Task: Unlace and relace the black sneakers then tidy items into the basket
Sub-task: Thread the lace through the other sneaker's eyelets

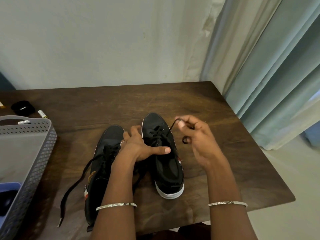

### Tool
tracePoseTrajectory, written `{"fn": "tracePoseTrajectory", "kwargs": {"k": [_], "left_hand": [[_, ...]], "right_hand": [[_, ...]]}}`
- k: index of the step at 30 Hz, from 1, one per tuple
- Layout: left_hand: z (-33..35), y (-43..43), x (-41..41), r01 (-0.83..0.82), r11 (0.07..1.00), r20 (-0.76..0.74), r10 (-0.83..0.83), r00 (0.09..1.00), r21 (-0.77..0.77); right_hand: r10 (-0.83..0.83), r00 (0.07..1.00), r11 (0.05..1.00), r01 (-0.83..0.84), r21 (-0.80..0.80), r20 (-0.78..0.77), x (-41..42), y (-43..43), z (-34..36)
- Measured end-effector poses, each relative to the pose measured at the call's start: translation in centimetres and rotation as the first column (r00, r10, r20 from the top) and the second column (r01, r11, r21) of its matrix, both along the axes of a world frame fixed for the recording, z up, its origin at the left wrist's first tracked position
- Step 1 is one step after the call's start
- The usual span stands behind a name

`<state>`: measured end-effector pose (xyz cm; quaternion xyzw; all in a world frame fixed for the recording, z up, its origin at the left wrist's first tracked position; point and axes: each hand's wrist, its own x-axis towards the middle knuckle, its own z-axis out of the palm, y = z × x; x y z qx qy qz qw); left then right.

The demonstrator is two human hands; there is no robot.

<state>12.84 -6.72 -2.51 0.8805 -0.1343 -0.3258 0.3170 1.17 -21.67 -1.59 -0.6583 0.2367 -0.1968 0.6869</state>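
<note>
Two black sneakers with white soles stand side by side on the wooden table (225, 153), toes pointing away. My left hand (138, 146) grips the right sneaker (166, 170) at its tongue, thumb laid across the laces. My right hand (195, 135) pinches the black lace (170, 127) of that shoe, drawn taut up and to the right, with a loop of lace curled by my fingers. The left sneaker (102, 161) lies under my left forearm, and its loose lace (72, 187) trails toward the table's front left.
A grey perforated basket (39, 153) sits at the left edge, with something blue and black inside. Behind it lie a black round object (22, 107) and two small batteries (42, 114). Curtains (268, 84) hang at the right, and the table's right edge is close.
</note>
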Motion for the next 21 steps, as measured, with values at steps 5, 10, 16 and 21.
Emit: {"fn": "tracePoseTrajectory", "kwargs": {"k": [5,10,16,21], "left_hand": [[0.0,0.0,0.2,0.007,1.0,-0.033,-0.007,0.999,-0.02],[-0.4,0.0,0.3,0.007,0.998,-0.041,-0.009,0.999,-0.055],[-0.8,-0.2,0.4,0.003,0.994,-0.035,-0.007,0.999,-0.108],[-0.6,-0.1,0.5,0.019,0.99,-0.082,-0.031,0.996,-0.138]], "right_hand": [[-0.101,0.961,0.855,-0.048,0.517,0.257,-1.2,-0.6,2.0],[-0.118,0.955,0.988,0.084,-0.131,-0.272,-0.1,-0.3,-0.1],[-0.002,0.864,0.813,-0.291,-0.504,-0.503,0.4,0.1,-1.6],[0.049,0.998,0.995,-0.052,0.088,0.043,-0.2,0.3,1.0]]}}
